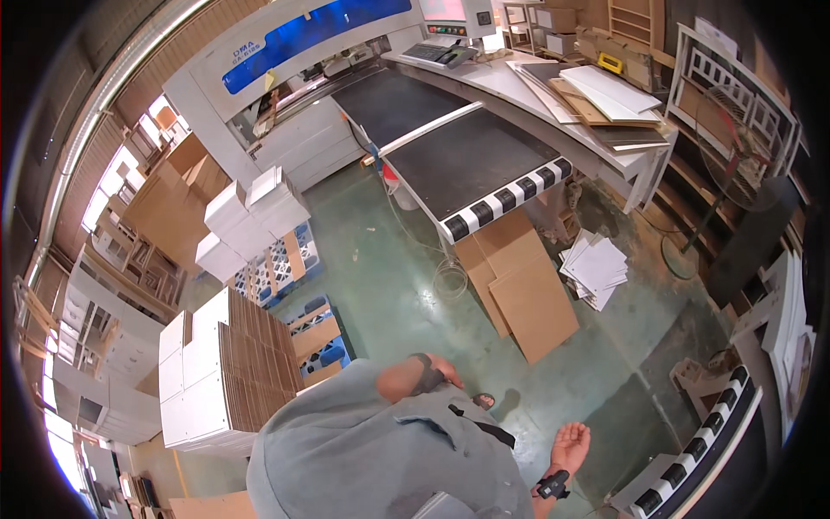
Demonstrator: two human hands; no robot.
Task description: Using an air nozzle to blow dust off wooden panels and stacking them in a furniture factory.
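Note:
My left hand (447,370) is in front of my grey shirt, with a dark band on its wrist. Its fingers are mostly turned out of sight, so what they do is unclear, and no held thing shows. Lower right, my right hand (571,445) hangs over the green floor, palm up, fingers loosely curled and nothing in them. A dark device is strapped to that wrist. Ahead of both hands, brown cardboard sheets (534,303) lean below the end of a black conveyor table (475,160). Neither hand touches them.
Stacked white-faced panels (194,372) stand at left by blue pallets (324,333), with white panel stacks (251,212) beyond. A large machine (207,78) fills the back. White sheets (596,268) lie on the floor, boards (605,95) on a side table. Another striped-edge conveyor (713,450) is lower right.

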